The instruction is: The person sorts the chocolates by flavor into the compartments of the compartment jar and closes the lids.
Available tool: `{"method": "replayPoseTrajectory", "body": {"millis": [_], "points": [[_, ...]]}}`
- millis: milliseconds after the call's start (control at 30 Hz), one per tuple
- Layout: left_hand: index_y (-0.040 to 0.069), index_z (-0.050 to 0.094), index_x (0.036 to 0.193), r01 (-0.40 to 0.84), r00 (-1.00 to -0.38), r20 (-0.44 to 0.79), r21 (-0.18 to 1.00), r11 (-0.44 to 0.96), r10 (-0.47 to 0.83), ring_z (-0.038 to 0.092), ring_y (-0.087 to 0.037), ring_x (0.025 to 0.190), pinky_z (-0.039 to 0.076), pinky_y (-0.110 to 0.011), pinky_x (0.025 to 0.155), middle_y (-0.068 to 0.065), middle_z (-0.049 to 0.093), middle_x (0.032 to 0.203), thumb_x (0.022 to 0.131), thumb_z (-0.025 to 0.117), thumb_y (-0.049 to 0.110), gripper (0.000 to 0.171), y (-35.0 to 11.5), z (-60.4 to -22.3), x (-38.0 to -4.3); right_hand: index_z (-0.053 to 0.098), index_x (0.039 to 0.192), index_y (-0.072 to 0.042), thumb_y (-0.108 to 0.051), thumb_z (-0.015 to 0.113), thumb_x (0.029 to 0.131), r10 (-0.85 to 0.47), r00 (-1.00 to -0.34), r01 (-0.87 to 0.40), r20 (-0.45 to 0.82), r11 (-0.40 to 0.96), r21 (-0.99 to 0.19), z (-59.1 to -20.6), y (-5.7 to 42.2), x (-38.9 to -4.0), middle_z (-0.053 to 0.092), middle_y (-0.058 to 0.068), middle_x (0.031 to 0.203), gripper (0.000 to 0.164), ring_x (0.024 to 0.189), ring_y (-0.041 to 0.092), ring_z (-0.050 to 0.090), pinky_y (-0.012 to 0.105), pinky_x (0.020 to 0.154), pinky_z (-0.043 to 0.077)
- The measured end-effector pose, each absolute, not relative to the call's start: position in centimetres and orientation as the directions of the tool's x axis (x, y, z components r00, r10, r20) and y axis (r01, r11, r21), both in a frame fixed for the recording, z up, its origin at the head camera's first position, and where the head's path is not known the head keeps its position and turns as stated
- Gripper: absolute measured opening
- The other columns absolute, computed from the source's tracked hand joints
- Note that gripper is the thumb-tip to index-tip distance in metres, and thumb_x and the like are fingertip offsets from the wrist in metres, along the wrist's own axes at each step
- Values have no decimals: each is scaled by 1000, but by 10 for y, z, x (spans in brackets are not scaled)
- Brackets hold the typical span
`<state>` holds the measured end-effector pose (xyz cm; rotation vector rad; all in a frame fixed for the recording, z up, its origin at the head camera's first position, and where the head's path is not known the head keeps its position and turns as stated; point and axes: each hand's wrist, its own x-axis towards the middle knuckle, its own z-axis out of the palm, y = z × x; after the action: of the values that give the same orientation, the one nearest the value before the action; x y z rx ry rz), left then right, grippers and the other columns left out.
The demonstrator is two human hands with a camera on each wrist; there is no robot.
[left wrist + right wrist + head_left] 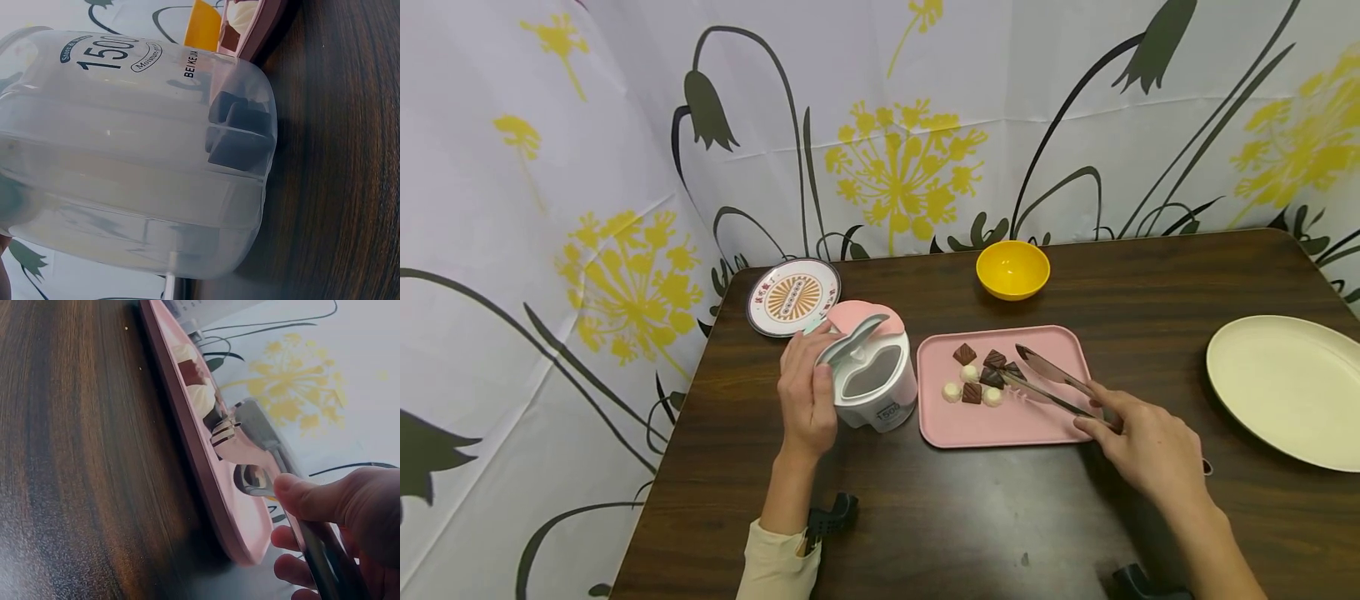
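My left hand (805,387) grips the left side of a translucent storage container (887,408) marked 1500, whose grey flap (853,337) is raised at the top. Several dark chocolates (240,131) lie inside near its base in the left wrist view. With my right hand (1150,446) I hold metal tongs (1060,396) between thumb and fingers, their two arms apart. The fork-like tip (226,432) reaches down among the dark chocolates (992,377) on the pink tray (1045,429). White chocolates (951,392) and more brown chocolates (965,354) lie around it.
A yellow bowl (1012,271) stands behind the tray. To the right lies a large cream plate (1292,392); a patterned round plate (793,297) sits at the back left, close behind the container. A flowered cloth (917,125) hangs along the table's (962,517) back edge.
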<state>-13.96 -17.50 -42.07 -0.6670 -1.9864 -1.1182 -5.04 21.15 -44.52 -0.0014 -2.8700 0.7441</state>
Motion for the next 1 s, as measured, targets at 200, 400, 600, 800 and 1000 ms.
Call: {"method": "replayPoseTrajectory", "body": {"millis": [200,400,600,800,1000], "points": [[4,68,109,732,-583,808,475,489,88,58,-33,117,22,-57,109,-9,69,106,96,35,22,40,-176,-421,-140,68,126,-15,-36,77,82,64,-983,-24,170,882,-471,-445,211,-50,62,-8,67,50,52,12,40,33,46,29],[3,68,108,731,-581,809,472,492,87,58,-33,117,22,-57,108,-9,69,106,97,35,23,40,-177,-421,-140,69,126,-17,-34,78,81,88,-983,2,161,883,-470,-444,210,-51,72,4,85,48,59,24,57,37,47,34],[3,68,109,730,-585,806,478,489,86,58,-33,118,22,-57,109,-9,69,106,97,35,22,40,-176,-421,-140,71,122,-18,-32,79,80,107,-981,19,163,885,-465,-443,207,-51,72,14,104,46,70,37,64,41,48,36],[4,68,108,728,-588,805,480,490,84,58,-33,118,22,-57,109,-8,69,106,96,35,21,39,-176,-421,-140,72,119,-18,-32,79,80,107,-979,15,175,889,-457,-443,207,-52,71,20,96,42,53,26,54,35,43,30],[4,68,109,727,-589,804,480,491,86,57,-33,118,21,-56,109,-8,69,107,96,35,21,39,-176,-422,-140,74,117,-18,-31,79,80,116,-972,9,206,890,-456,-444,206,-51,70,18,76,40,48,24,49,35,41,28]]}}
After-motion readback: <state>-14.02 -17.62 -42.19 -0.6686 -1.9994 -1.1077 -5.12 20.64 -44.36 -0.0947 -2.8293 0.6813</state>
